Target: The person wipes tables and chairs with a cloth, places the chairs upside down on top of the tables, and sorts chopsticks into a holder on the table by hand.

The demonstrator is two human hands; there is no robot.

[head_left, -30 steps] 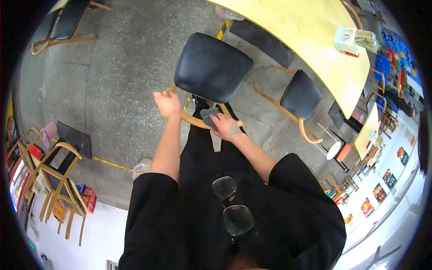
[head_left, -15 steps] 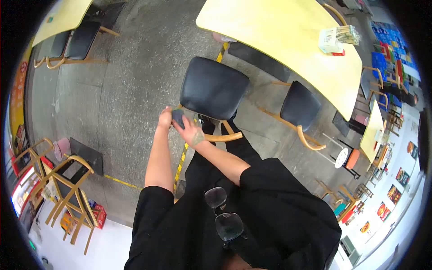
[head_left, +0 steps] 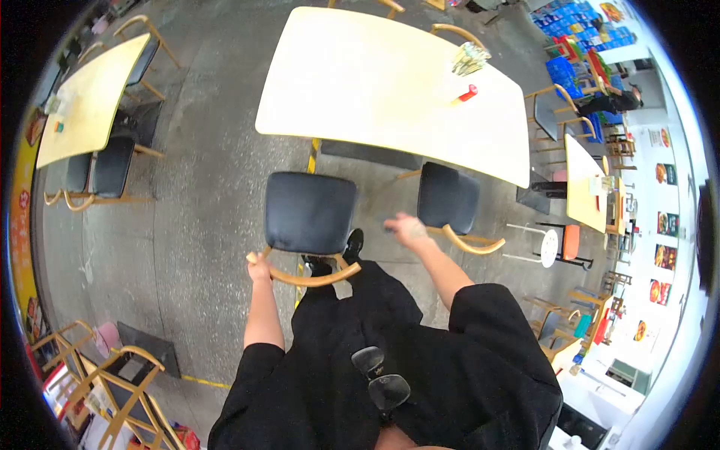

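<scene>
Seen from above, a person in black stands behind a chair [head_left: 310,212] with a dark padded seat and a curved wooden rail [head_left: 319,280]. The chair stands upright, its rail towards the person and its seat facing a pale table [head_left: 375,82], as a diner would need it.

The left hand [head_left: 259,268] is closed around the left end of the rail, probably to steady the chair. The right hand [head_left: 407,229] is off to the right of the chair, clear of the rail, pinching a small dark pad [head_left: 389,226] at its fingertips. Blur and the fingers hide most of the pad; held this way, its underside would be free to meet a surface.

Right of the chair, a second chair [head_left: 448,196] also faces the table; the right hand is near its seat. Beyond the chair, on the table's right half, sticks [head_left: 470,59] stand upright within easy reach of seats, near a red object [head_left: 468,94]. Glasses [head_left: 380,377] hang on the person's shirt, perhaps to leave both hands free.
</scene>
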